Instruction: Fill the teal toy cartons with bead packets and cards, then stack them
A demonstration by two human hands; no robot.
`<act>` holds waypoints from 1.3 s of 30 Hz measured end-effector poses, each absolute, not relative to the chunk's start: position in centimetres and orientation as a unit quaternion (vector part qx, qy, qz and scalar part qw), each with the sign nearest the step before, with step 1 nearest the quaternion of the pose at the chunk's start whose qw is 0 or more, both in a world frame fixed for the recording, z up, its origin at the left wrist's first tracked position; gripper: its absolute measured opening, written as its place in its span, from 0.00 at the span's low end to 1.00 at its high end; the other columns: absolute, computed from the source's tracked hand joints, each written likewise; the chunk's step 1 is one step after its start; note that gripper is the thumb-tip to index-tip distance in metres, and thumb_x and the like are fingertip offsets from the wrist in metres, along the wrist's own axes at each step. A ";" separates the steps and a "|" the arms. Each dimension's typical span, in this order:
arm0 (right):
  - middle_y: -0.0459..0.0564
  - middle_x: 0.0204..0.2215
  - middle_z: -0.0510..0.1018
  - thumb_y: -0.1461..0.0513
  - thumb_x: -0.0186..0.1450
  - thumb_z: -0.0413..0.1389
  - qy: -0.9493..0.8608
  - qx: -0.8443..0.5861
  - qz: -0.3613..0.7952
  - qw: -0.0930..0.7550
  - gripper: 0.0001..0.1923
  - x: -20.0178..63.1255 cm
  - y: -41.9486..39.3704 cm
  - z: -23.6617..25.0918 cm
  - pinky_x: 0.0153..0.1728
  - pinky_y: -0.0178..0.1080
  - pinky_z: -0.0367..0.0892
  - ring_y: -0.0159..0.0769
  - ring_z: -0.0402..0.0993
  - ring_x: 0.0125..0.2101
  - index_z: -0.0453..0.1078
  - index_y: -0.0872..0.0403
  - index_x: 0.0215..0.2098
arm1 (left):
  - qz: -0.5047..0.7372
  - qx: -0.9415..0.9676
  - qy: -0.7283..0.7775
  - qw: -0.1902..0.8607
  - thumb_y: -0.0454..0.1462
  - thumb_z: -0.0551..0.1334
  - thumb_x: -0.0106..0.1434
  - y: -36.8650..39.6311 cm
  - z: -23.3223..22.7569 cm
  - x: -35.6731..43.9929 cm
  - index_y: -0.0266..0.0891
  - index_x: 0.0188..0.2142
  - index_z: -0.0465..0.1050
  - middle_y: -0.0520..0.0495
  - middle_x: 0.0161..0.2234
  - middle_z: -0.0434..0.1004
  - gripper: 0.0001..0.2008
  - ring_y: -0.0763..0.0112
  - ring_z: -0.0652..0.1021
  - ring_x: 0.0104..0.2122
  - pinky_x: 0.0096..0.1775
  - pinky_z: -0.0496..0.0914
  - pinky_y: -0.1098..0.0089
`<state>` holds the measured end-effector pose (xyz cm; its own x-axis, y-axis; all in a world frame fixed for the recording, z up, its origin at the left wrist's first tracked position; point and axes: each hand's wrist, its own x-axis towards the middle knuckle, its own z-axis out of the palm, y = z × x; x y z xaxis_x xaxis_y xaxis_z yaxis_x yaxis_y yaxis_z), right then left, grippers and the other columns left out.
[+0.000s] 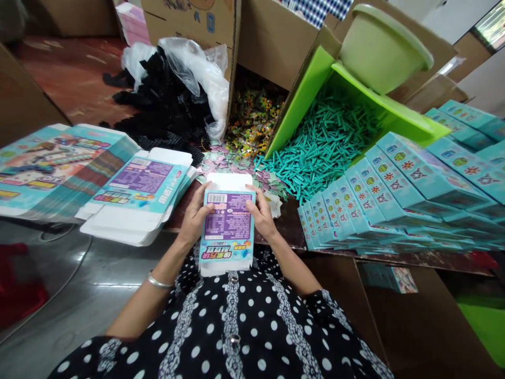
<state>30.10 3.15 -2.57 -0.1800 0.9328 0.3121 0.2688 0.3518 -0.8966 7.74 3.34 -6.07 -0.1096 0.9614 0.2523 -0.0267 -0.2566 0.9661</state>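
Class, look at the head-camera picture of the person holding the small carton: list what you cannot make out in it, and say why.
- Printed text on the carton held by the left hand and right hand: too small to read.
- Carton's lower end: hidden against the dotted blouse.
- Inside of the green basin: turned away from the camera.
- Black items in the plastic bag: too dark to identify.
- Stack of finished boxes: cut off by the right edge.
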 end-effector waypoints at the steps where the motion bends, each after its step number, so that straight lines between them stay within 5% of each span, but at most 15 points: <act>1: 0.56 0.55 0.81 0.44 0.77 0.53 -0.673 -0.451 0.368 0.456 0.28 30.2 3.5 -2.9 0.56 0.45 0.75 0.46 0.79 0.53 0.70 0.52 0.64 | 0.581 0.522 0.470 0.411 0.51 0.66 0.64 3.7 -6.4 7.6 0.41 0.58 0.79 0.40 0.57 0.84 0.27 0.49 0.82 0.56 0.58 0.77 0.58; 3: 0.51 0.43 0.81 0.43 0.76 0.53 -0.665 -0.474 0.365 0.446 0.22 30.1 4.3 -3.6 0.49 0.41 0.74 0.43 0.77 0.44 0.74 0.52 0.48 | 0.562 0.518 0.508 0.398 0.53 0.63 0.67 4.1 -7.1 7.5 0.41 0.43 0.80 0.44 0.41 0.84 0.19 0.56 0.81 0.41 0.46 0.77 0.62; 6: 0.49 0.38 0.77 0.44 0.74 0.54 -0.661 -0.489 0.336 0.459 0.22 29.5 4.8 -4.7 0.51 0.41 0.70 0.41 0.74 0.44 0.68 0.50 0.34 | 0.559 0.509 0.524 0.391 0.57 0.61 0.70 4.1 -8.1 7.6 0.43 0.31 0.73 0.48 0.29 0.76 0.22 0.61 0.76 0.32 0.37 0.73 0.65; 13: 0.46 0.39 0.78 0.43 0.63 0.69 -0.558 -0.472 0.414 0.543 0.25 27.2 4.2 -5.7 0.47 0.39 0.72 0.38 0.75 0.42 0.67 0.49 0.42 | 0.625 0.430 0.541 0.363 0.62 0.67 0.64 2.7 -9.3 7.7 0.47 0.40 0.62 0.50 0.35 0.75 0.26 0.63 0.80 0.38 0.42 0.75 0.66; 19: 0.42 0.29 0.69 0.38 0.62 0.70 -0.635 -0.420 0.464 0.452 0.30 28.0 5.2 -3.2 0.44 0.41 0.72 0.35 0.67 0.33 0.63 0.49 0.28 | 0.569 0.434 0.498 0.490 0.58 0.74 0.59 2.1 -6.3 5.4 0.44 0.33 0.67 0.41 0.39 0.86 0.25 0.59 0.83 0.36 0.32 0.77 0.68; 23: 0.49 0.44 0.85 0.45 0.63 0.72 -0.703 -0.366 0.509 0.336 0.22 29.3 5.9 -0.6 0.53 0.46 0.75 0.41 0.80 0.45 0.79 0.50 0.44 | 0.475 0.499 0.494 0.531 0.53 0.80 0.53 1.9 -3.7 4.0 0.42 0.40 0.81 0.40 0.42 0.88 0.24 0.57 0.84 0.36 0.27 0.76 0.69; 26: 0.51 0.55 0.87 0.46 0.68 0.67 -0.745 -0.339 0.517 0.249 0.23 29.9 6.2 0.6 0.60 0.49 0.75 0.45 0.83 0.55 0.84 0.49 0.54 | 0.474 0.507 0.502 0.516 0.53 0.80 0.53 1.6 -2.9 4.1 0.41 0.41 0.86 0.40 0.40 0.88 0.23 0.57 0.84 0.35 0.27 0.77 0.68; 33: 0.50 0.51 0.90 0.43 0.73 0.61 -0.750 -0.355 0.504 0.240 0.23 29.4 6.7 1.1 0.54 0.45 0.78 0.43 0.85 0.52 0.88 0.47 0.53 | 0.547 0.456 0.509 0.483 0.52 0.77 0.57 1.5 -3.5 5.3 0.41 0.38 0.90 0.43 0.35 0.88 0.19 0.61 0.82 0.32 0.26 0.76 0.70; 37: 0.50 0.54 0.89 0.43 0.78 0.56 -0.767 -0.348 0.488 0.229 0.24 29.5 6.1 1.0 0.57 0.44 0.75 0.43 0.83 0.55 0.87 0.46 0.57 | 0.522 0.461 0.511 0.503 0.57 0.74 0.64 1.2 -4.8 4.5 0.41 0.43 0.91 0.43 0.36 0.88 0.23 0.63 0.81 0.30 0.22 0.71 0.72; 39: 0.50 0.56 0.87 0.44 0.80 0.54 -0.786 -0.333 0.469 0.227 0.24 29.8 5.5 0.8 0.60 0.45 0.73 0.42 0.82 0.56 0.84 0.44 0.62 | 0.537 0.482 0.487 0.492 0.57 0.73 0.67 0.7 -6.0 4.1 0.42 0.46 0.91 0.43 0.38 0.89 0.23 0.61 0.84 0.34 0.27 0.75 0.71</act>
<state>29.78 5.55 0.76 -0.6754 0.7361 0.0449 0.3106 0.3392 -0.8879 4.09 0.72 -5.96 -0.0502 0.9980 0.0388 -0.0583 -0.0417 0.9974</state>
